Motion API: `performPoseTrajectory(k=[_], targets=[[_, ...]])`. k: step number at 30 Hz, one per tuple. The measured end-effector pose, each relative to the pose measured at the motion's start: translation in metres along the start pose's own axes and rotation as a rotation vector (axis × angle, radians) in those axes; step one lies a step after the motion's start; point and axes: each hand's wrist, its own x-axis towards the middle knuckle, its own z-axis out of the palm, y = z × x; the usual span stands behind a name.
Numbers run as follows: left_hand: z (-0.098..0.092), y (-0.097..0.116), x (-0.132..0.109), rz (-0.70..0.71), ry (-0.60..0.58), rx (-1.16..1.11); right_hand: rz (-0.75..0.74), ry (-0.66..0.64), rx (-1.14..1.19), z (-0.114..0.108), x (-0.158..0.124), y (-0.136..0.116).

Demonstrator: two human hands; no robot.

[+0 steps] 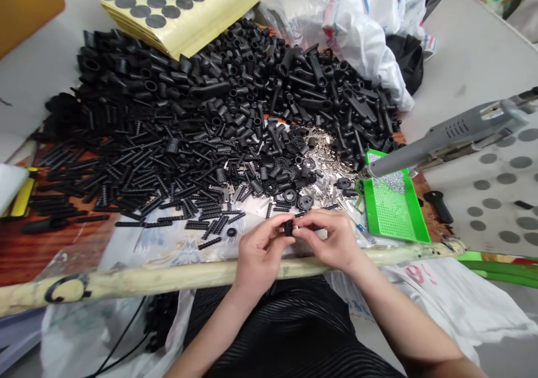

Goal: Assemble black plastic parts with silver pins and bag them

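Between my two hands, above the table's front edge, is a small black plastic part. The fingers of my left hand are closed round it. My right hand pinches a tiny shiny metal piece against its right side; the fingertips hide most of it. Just beyond my hands lie black ribbed discs and a heap of flat metal pieces. Many short black ribbed strips are spread to the left.
A pile of black tubes and handles fills the back. To the right stand a green tray of small metal bits and a grey power screwdriver above it. A pale pole runs along the front edge. Yellow sticker sheets lie behind.
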Motion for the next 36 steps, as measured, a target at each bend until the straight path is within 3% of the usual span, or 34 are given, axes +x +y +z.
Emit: performPoseTrajectory(k=[7, 12, 16, 21, 27, 32, 36], targets=[[-0.001, -0.005, -0.002, 0.07, 0.021, 0.093, 0.091, 0.005, -0.024, 0.005, -0.003, 0.001], [0.001, -0.005, -0.003, 0.108, 0.018, 0.13, 0.335, -0.166, 0.19, 0.002, -0.003, 0.006], [0.003, -0.004, -0.003, 0.059, 0.015, 0.039, 0.16, -0.043, 0.034, -0.001, -0.005, 0.001], [0.003, 0.0, -0.003, -0.008, 0.005, -0.072, -0.009, -0.058, -0.14, -0.009, -0.003, -0.012], [0.0, 0.002, -0.003, 0.002, -0.03, -0.121, -0.008, 0.01, -0.085, -0.008, -0.004, -0.02], [0.0, 0.004, 0.0, -0.111, -0.008, -0.212, -0.017, 0.138, -0.005, 0.008, -0.008, -0.012], [-0.001, 0.0, 0.004, -0.147, 0.016, -0.31, 0.1, 0.136, 0.125, 0.017, -0.005, -0.002]])
